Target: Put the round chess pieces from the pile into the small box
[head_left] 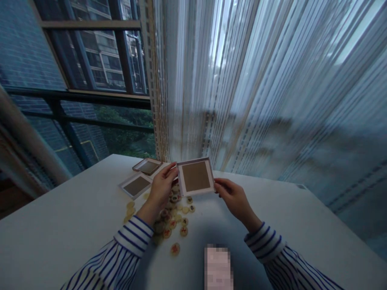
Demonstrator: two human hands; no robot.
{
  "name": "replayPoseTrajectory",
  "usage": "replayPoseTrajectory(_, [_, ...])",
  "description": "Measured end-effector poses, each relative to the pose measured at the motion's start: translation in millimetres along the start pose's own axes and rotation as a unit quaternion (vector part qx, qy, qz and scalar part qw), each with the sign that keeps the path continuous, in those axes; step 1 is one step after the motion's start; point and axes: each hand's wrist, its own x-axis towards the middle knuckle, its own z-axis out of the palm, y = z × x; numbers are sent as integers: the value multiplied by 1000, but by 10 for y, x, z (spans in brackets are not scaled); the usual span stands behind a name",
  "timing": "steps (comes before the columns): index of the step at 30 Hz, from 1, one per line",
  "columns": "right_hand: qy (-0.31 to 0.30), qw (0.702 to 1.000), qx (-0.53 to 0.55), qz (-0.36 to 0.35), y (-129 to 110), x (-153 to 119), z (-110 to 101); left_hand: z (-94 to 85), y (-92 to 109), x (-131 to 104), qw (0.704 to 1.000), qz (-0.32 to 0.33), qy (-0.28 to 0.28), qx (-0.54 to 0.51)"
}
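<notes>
Above the table I hold up a square, shallow box lid or tray with a pale rim and a brown middle panel. My left hand grips its left edge, fingers closed. At the lower right edge, my right hand pinches it between thumb and fingers. Below and left of it lies a loose heap of round Chinese chess pieces, some with red marks and some with dark ones. My left hand and forearm hide part of the heap.
Left of my hands, a similar square tray lies on the white table, with another box part behind it. A striped string curtain hangs past the far edge. A blurred, pixelated patch covers the bottom middle.
</notes>
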Motion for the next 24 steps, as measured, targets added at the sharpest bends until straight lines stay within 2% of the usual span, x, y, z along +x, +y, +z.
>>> replayPoseTrajectory(6, [39,999,3,14,49,-408,-235,189,-209,-262,999,2,-49,13])
replayPoseTrajectory(10, [68,996,40,47,89,-606,-336,273,-356,-437,994,27,-63,89])
replayPoseTrajectory(14, [81,991,72,82,189,-761,-412,308,-507,-589,986,24,-81,146])
replayPoseTrajectory(20, [60,990,85,98,396,-955,-559,331,-746,-724,984,8,-119,131])
replayPoseTrajectory(24, [36,991,67,107,505,-1056,-619,338,-829,-773,970,-19,-152,187])
